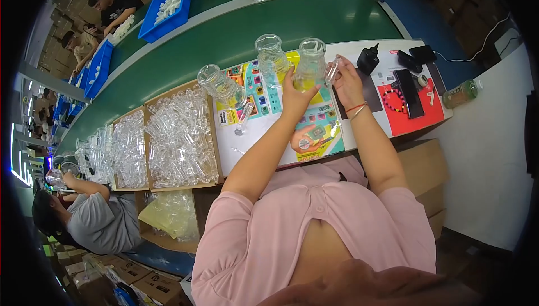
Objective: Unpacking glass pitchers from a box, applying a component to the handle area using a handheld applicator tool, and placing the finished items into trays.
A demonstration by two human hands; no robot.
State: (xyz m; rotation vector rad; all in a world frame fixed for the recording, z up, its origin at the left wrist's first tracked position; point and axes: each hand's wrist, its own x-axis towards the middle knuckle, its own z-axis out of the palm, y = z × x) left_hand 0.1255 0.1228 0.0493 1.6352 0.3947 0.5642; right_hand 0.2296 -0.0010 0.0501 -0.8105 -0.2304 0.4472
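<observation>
My left hand point(297, 97) is wrapped around the lower part of a clear jar-shaped mug body point(312, 53), which stands upright over the printed cardboard. Pinched in the fingers of my right hand point(350, 86) is a clear curved handle point(333, 71), held close against the jar's right side. A second clear jar point(272, 62) stands just left of it. Farther left, another clear jar point(216, 83) appears tilted in the view. One loose clear handle point(243, 120) lies on the cardboard below that jar.
Left of the cardboard, an open carton point(218, 160) holds many clear handles. At right are a black dropper bottle point(368, 59), a phone point(409, 93), a bead bracelet point(395, 101) and a lying green bottle point(461, 94). A green conveyor point(224, 39) runs behind; co-workers sit left.
</observation>
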